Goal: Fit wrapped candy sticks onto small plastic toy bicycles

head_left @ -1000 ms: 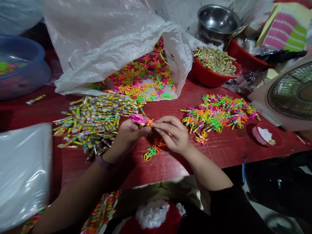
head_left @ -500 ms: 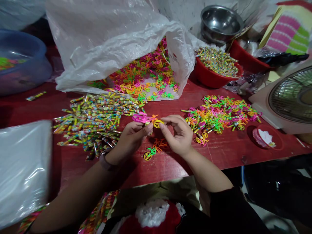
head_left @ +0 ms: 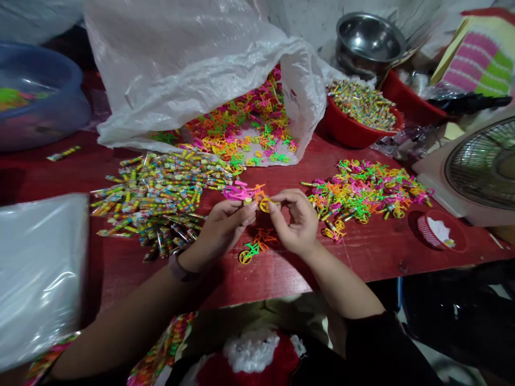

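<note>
Pinched in my left hand (head_left: 223,225) is a small plastic toy bicycle with pink parts (head_left: 238,190); an orange frame part and a yellow wheel (head_left: 265,205) show beside it. I cannot tell whether these belong to one toy or two. My right hand (head_left: 296,221) has its thumb and forefinger closed at the yellow wheel's right edge. On the table just below my hands lie a green toy bicycle with a yellow wheel (head_left: 244,257) and orange toy bicycle parts (head_left: 263,239).
Wrapped candy tubes (head_left: 161,182) are heaped to the left. A pile of toy bicycles (head_left: 366,187) lies right, before a fan (head_left: 483,166). Behind are a white bag (head_left: 193,75) spilling toy bicycles and a red bowl (head_left: 350,128) of small pieces. Plastic sheets (head_left: 40,268) sit at left.
The yellow wheel in my fingers has turned to face the camera more, and the pink part has tilted slightly. Both hands stay in nearly the same place; the whole view has shifted a little.
</note>
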Tool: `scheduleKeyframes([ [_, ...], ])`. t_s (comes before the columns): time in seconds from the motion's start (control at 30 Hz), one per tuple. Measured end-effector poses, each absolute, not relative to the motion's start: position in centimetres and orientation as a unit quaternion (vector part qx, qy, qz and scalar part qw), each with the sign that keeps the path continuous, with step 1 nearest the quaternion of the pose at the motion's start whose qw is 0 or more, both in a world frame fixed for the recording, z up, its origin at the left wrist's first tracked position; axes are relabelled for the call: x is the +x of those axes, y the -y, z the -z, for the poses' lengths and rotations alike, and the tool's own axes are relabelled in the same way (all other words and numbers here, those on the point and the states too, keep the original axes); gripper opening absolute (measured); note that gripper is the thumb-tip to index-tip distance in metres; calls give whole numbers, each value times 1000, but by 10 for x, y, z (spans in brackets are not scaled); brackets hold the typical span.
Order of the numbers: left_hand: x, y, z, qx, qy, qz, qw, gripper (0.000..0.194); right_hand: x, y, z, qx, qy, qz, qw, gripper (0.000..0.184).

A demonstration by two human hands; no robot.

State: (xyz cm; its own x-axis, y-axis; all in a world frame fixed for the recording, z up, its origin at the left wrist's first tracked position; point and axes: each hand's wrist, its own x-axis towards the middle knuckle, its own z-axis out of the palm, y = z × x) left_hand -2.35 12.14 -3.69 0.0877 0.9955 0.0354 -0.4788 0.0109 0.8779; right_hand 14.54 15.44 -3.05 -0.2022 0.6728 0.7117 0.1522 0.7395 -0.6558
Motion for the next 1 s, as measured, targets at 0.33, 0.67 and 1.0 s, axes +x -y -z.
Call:
scheduleKeyframes([
  [0.33,-13,-119,56,414,-434,-590,540,46,139,-148,34,-282,772,-125,556,15],
  [0.67,-18,-117,41,384,-369,-590,606,39,142,-156,31,-288,744,-331,504,36],
  [1.0,-18,-117,38,391,-270,-616,628,25,147,-157,30,-290,762,-276,508,20],
])
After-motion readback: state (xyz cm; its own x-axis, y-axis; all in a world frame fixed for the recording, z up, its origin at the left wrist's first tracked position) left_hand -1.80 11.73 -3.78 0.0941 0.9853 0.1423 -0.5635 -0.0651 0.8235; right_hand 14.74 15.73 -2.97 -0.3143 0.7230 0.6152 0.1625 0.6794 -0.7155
